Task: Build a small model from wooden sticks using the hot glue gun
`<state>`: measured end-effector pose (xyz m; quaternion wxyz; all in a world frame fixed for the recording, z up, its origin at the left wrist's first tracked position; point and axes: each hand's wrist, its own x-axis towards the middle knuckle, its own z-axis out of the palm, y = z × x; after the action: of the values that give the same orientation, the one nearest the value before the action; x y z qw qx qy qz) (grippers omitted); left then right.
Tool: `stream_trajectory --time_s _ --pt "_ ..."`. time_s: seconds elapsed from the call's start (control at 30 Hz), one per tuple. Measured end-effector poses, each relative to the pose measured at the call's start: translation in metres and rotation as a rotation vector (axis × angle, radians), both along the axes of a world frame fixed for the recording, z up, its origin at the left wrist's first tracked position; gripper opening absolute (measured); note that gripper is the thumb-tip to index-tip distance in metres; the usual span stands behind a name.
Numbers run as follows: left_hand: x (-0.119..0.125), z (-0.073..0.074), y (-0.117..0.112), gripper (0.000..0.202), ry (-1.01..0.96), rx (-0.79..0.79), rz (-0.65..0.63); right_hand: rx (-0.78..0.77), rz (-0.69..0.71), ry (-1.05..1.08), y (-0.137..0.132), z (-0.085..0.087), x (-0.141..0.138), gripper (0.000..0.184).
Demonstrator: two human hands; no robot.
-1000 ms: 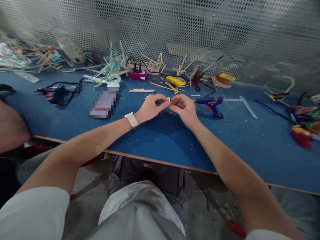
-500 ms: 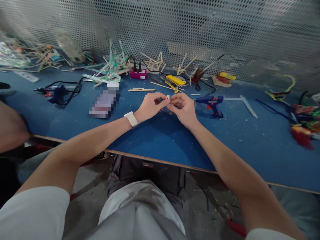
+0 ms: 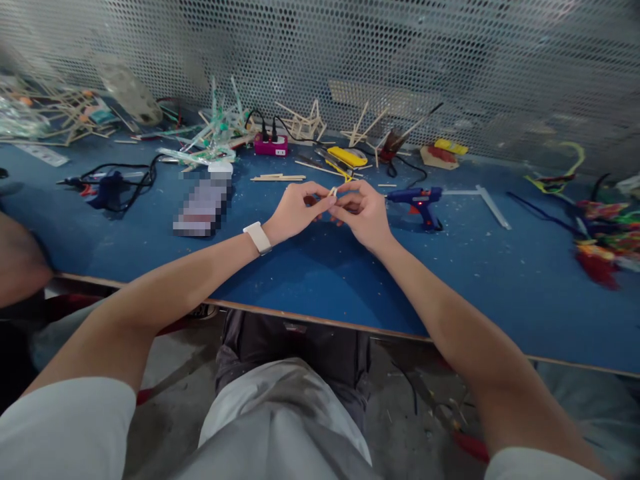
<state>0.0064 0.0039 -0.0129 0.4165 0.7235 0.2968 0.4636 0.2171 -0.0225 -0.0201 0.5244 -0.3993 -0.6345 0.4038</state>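
Observation:
My left hand [image 3: 294, 212], with a pale band on the wrist, meets my right hand [image 3: 367, 217] over the blue table. Between the pinched fingertips of both is a small pale piece [image 3: 333, 191], like the end of a thin wooden stick; most of it is hidden by the fingers. Just right of my right hand, a blue glue gun [image 3: 417, 199] with a small red light stands on the table, a clear glue stick out of its back. Beyond my hands lie several thin wooden sticks [image 3: 277, 178] and a yellow-handled cutter [image 3: 347, 157].
A blurred-out phone [image 3: 204, 205] lies left of my hands, a second glue gun [image 3: 113, 189] farther left. Along the perforated metal screen [image 3: 300, 53] stand a purple power block [image 3: 271, 145] and wooden stick frames [image 3: 305, 123]. Another person's arm [image 3: 20, 263] rests at the left edge.
The whole view has shifted slightly, so things on the table sit a little farther left. My hands keep the same pinch on the small piece.

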Motion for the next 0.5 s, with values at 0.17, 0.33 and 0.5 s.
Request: stream_trajectory --time_s 0.17,0.33,0.5 --pt "-0.0005 0.0001 -0.0001 0.012 -0.01 -0.025 -0.006 0.016 0.022 -0.024 0.0012 -0.0019 0.0009 0.073" --pt "-0.0005 -0.0004 0.0001 0.013 -0.03 -0.023 -0.008 0.036 0.03 -0.04 0.0012 -0.0024 0.0008 0.071" --pt "-0.0011 -0.0026 0.0021 0.023 -0.031 0.002 0.0 0.097 -0.049 -0.046 -0.0008 0.0 0.0005 0.064"
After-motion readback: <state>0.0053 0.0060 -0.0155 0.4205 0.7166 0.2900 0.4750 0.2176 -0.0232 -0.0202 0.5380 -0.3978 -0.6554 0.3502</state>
